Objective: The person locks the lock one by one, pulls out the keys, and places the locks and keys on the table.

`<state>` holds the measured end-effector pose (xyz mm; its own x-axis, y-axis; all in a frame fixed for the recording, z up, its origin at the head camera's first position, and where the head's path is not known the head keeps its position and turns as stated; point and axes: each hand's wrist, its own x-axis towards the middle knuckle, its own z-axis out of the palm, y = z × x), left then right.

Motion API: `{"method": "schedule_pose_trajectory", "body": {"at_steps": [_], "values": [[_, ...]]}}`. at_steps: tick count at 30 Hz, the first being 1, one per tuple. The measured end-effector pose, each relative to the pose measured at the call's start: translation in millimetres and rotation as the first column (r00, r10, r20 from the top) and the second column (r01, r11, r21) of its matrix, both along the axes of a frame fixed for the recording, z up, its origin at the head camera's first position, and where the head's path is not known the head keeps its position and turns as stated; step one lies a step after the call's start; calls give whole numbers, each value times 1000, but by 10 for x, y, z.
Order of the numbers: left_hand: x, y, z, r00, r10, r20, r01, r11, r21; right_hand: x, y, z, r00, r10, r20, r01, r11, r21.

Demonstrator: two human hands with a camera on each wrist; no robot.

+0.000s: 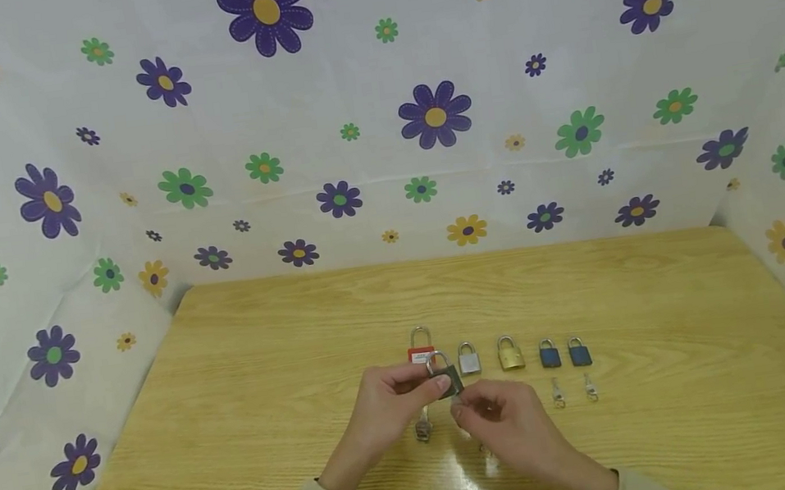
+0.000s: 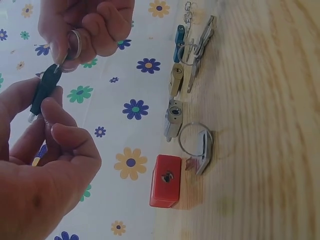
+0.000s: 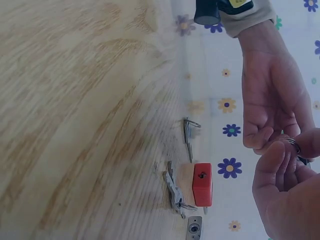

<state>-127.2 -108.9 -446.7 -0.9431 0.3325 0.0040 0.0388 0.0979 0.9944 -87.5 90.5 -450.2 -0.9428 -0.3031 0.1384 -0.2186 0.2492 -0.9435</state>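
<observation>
My left hand [image 1: 384, 403] holds a small dark padlock [image 2: 46, 89] between thumb and fingers, its silver shackle pointing up and away. From the right, my right hand [image 1: 516, 426] pinches a key on a metal ring [image 2: 76, 44] at the padlock's bottom end. The key's tip is hidden, so how deep it sits cannot be told. Behind the left fingers stands a red padlock [image 1: 419, 353] with a tall shackle. A bunch of keys [image 1: 422, 426] lies just below the held padlock.
Right of the red padlock, a silver padlock [image 1: 469, 364], a brass padlock [image 1: 511, 358] and two blue padlocks [image 1: 549, 357] form a row. Small keys [image 1: 558, 395] lie before the blue ones. Other keys [image 2: 200, 55] lie partly behind my right hand. A flowered cloth [image 1: 341, 78] borders the wooden table [image 1: 266, 361].
</observation>
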Motion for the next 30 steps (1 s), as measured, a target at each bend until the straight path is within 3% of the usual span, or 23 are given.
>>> {"method": "schedule_pose_trajectory", "body": {"at_steps": [6, 12, 20, 24, 28, 30], "values": [[1, 23, -23, 1000, -8, 23, 7, 999, 43, -26, 30, 22, 995, 28, 96, -28, 1000, -7], [22, 58, -45, 999, 20, 41, -22, 999, 28, -50, 92, 47, 985, 53, 163, -50, 998, -23], [43, 105, -61, 996, 63, 66, -65, 997, 30, -65, 134, 78, 984, 50, 174, -46, 999, -26], [38, 117, -50, 987, 136, 88, -135, 991, -14, -78, 142, 80, 975, 46, 216, -45, 999, -10], [-31, 50, 0, 959, 260, 114, -253, 965, -69, -81, 172, 82, 950, 67, 305, -69, 998, -7], [-77, -22, 19, 949, 294, 110, -283, 953, -107, -72, 191, 73, 945, 76, 318, -80, 997, 1]]}}
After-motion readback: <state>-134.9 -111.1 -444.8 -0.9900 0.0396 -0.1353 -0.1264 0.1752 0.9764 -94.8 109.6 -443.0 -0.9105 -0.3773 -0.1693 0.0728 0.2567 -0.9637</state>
